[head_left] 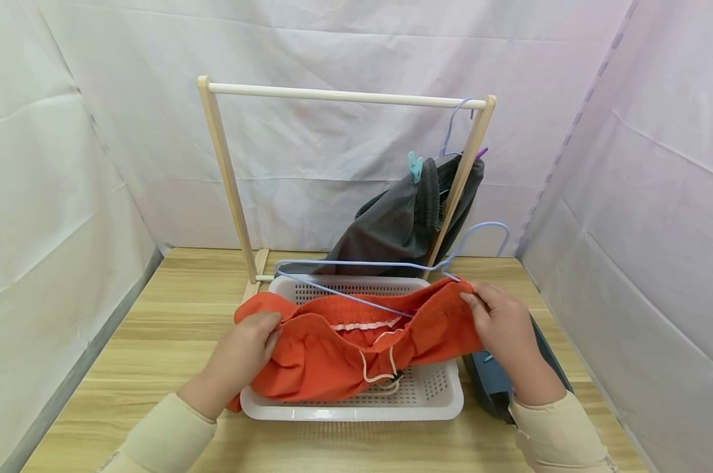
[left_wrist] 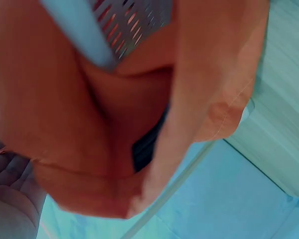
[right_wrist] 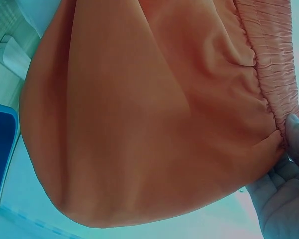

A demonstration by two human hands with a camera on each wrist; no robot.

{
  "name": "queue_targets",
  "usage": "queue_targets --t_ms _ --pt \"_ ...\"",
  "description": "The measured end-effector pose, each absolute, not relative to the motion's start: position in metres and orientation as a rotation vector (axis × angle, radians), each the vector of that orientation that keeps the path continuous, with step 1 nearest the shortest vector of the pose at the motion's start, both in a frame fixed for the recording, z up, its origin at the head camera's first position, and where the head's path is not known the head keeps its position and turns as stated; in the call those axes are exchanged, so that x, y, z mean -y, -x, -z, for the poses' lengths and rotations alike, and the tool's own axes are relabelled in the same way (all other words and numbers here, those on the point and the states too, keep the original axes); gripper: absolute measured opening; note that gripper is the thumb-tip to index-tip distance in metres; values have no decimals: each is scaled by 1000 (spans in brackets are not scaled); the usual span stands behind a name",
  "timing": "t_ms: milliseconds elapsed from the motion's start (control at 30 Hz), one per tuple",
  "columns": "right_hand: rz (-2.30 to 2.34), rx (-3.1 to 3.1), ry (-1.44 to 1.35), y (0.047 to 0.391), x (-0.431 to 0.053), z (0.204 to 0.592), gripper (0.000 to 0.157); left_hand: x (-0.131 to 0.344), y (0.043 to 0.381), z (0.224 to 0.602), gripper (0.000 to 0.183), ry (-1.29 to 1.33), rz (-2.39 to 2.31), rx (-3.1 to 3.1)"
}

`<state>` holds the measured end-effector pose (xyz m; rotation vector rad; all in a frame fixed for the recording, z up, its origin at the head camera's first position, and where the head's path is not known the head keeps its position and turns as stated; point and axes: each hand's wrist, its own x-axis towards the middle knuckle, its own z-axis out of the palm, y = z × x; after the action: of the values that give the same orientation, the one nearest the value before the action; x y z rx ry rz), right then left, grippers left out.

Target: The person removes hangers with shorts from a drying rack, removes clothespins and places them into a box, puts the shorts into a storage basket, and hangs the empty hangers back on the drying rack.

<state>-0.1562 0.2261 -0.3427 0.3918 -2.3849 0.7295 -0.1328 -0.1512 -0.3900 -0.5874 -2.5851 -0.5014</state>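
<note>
(clock face centred on the basket)

- garment rack (head_left: 344, 96), wooden uprights, white rod; at twelve.
- dark grey trousers (head_left: 386, 226), elastic waist, on a hanger at the rod's right end; at one.
- white slotted plastic basket (head_left: 356, 413); slotted floor shows at five. anything else under the cloth: cannot tell.
- orange drawstring bottoms (head_left: 315, 361), held over the basket, waist gaping. likely light, limp, hardly slippery, not fragile; best taken by the gathered waistband, one grip each side.
- blue bin (head_left: 552, 358), at three, partly behind the right arm; something pale blue inside, too covered to name.
- lilac hanger (head_left: 356, 263), one end inside the orange waist, hook towards one.
- left hand (head_left: 244, 348), at nine, pinching the waistband.
- right hand (head_left: 504, 322), near three, pinching the opposite side, thumb on top.
- teal clothespin (head_left: 415, 167) and purple clothespin (head_left: 482, 153), at the grey waist.
</note>
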Motion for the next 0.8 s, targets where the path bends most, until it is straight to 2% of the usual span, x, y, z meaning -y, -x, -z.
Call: queue_targets --t_ms 467,800 --pt "-672 2464 -458 158 -222 345 21 140 125 402 23 659 443 2658" --pt "-633 2522 -491 159 -216 348 20 134 125 407 16 707 309 2682"
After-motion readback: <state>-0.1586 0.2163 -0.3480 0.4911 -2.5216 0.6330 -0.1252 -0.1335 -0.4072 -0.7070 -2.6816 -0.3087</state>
